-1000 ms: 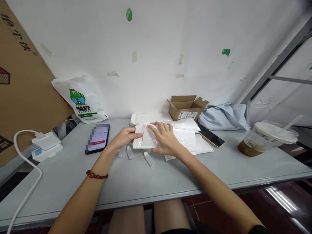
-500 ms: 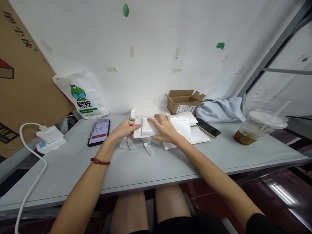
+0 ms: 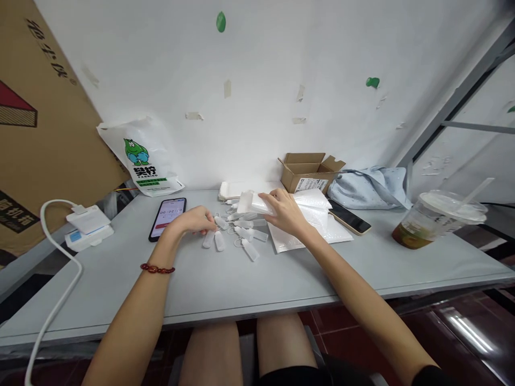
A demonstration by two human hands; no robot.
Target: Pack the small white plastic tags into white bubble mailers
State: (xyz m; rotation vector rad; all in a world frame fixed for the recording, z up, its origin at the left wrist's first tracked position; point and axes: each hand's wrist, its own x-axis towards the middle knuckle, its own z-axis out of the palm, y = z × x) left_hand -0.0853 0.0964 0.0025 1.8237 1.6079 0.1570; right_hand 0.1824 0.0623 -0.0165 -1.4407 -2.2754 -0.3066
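Note:
My right hand (image 3: 284, 210) grips a white bubble mailer (image 3: 261, 204) and holds it tilted, its fingers over the top. More white bubble mailers (image 3: 317, 222) lie beneath and beside it. Several small translucent squeeze bottles (image 3: 250, 250) with looped cap straps lie scattered on the table between my hands. My left hand (image 3: 197, 220) is low at the left edge of these bottles. Its fingers are curled together by a bottle (image 3: 220, 240); what is between the fingertips is hidden.
A phone showing a timer (image 3: 163, 214) lies left, near a white charger (image 3: 89, 228) with a cable. Behind are a plastic bag (image 3: 145, 155), a white carton (image 3: 241, 189) and an open cardboard box (image 3: 309, 169). Another phone (image 3: 349, 217), a fabric bag (image 3: 368, 187) and a drink cup (image 3: 430, 217) stand right.
My left hand has let go of the bubble mailer and moved down and left to the bottles. My right hand keeps the mailer, now tilted and shifted right, uncovering more bottles.

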